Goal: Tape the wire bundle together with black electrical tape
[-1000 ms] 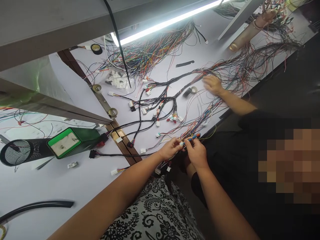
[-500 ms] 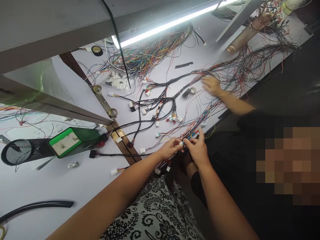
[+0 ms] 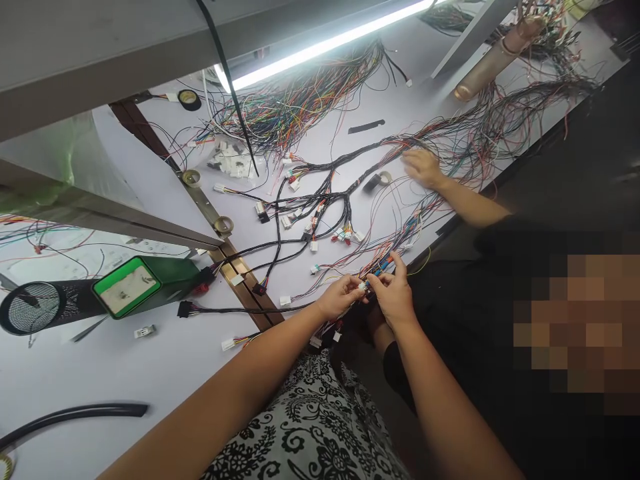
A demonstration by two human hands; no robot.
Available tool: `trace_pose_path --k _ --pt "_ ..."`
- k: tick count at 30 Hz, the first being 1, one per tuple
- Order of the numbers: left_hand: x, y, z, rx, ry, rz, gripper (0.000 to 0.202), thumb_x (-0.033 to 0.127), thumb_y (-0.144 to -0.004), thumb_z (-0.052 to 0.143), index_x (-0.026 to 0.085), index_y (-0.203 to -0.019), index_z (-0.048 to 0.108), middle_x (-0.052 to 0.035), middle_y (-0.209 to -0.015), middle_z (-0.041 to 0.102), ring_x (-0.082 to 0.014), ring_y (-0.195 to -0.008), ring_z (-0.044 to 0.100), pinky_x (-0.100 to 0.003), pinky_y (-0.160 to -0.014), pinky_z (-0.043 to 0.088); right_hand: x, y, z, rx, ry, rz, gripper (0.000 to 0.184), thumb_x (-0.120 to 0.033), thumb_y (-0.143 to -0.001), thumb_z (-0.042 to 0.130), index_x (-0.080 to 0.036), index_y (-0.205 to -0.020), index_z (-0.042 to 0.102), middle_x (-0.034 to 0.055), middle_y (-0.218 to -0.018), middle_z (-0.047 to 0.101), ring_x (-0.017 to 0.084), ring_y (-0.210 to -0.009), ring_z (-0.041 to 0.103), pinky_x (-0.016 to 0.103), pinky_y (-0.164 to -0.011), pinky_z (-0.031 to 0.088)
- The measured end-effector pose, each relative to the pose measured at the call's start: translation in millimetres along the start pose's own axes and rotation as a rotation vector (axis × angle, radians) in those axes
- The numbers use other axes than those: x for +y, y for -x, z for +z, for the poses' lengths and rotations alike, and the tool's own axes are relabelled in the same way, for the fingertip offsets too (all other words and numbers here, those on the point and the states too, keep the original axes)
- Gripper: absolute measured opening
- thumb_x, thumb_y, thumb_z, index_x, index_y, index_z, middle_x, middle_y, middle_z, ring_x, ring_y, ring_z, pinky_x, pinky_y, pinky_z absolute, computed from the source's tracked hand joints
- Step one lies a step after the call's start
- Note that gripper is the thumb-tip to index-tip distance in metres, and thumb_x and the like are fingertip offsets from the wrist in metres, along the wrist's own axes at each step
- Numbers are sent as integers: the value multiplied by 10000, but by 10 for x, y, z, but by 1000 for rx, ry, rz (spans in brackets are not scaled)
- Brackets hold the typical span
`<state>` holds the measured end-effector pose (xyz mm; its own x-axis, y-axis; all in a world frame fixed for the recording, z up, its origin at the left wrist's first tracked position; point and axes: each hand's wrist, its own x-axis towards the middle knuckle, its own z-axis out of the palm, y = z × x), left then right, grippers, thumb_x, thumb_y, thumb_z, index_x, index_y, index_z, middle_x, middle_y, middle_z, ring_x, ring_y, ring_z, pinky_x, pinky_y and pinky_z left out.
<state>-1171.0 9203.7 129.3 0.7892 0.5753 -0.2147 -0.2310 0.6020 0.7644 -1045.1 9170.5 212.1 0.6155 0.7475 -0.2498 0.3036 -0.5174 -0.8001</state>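
Observation:
A small white connector (image 3: 362, 286) is pinched in the fingertips of my left hand (image 3: 340, 297), at the front edge of the table. My right hand (image 3: 396, 297) meets it there, thumb and fingers closed on wires by the connector, its index finger raised. Close to that finger lies a blue piece with an orange end (image 3: 384, 265), its kind unclear. A loose bundle of coloured wires (image 3: 400, 235) runs from the hands up to the right. White connectors on wire ends (image 3: 315, 269) lie just left of the bundle, and more hang below my hands.
Black-taped harness branches (image 3: 345, 195) spread over the table's middle. Across the table, a co-worker's hand (image 3: 423, 167) rests on wires. A metal rail (image 3: 203, 203), a green container (image 3: 145, 287) and a mesh cup (image 3: 37, 307) stand left. A tube lamp (image 3: 330, 47) hangs above.
My hands stay together at the connector; my right index finger has shifted slightly and more of the blue piece shows. The view has tilted a little. The co-worker's hand stays about where it was.

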Motion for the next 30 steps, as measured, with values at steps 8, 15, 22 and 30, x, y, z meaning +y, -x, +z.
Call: trace_pose_path --k 8,15,22,30 --pt "72 -13 13 -13 54 -60 441 507 -764 690 151 -951 508 -18 -791 646 -144 -663 639 -315 -734 454 -50 -81 -26 -44 81 -23 769 -390 -743 636 -208 -1421 322 -68 -627 599 144 -564 562 298 -628 454" --pt "172 -38 -24 -17 226 -162 480 466 -808 661 179 -1148 482 -53 -908 653 -171 -715 678 -325 -747 485 -188 -343 -179 181 12 -129 561 -245 -760 523 -186 -1306 411 -13 -754 645 151 -696 592 310 -731 460" --pt "301 -90 -46 96 473 -284 303 386 -817 658 199 -927 448 -78 -1046 651 -186 -754 683 -330 -704 525 -26 120 -54 -131 221 -31 278 -389 -787 505 -189 -899 664 35 -814 684 193 -745 608 303 -690 457" --pt "228 -130 -27 170 480 -283 324 358 -799 676 169 -1029 549 -82 -986 654 -146 -762 641 -254 -665 496 -22 229 167 -170 505 57 307 -502 -797 547 -267 -910 710 36 -807 713 223 -748 632 302 -621 408"
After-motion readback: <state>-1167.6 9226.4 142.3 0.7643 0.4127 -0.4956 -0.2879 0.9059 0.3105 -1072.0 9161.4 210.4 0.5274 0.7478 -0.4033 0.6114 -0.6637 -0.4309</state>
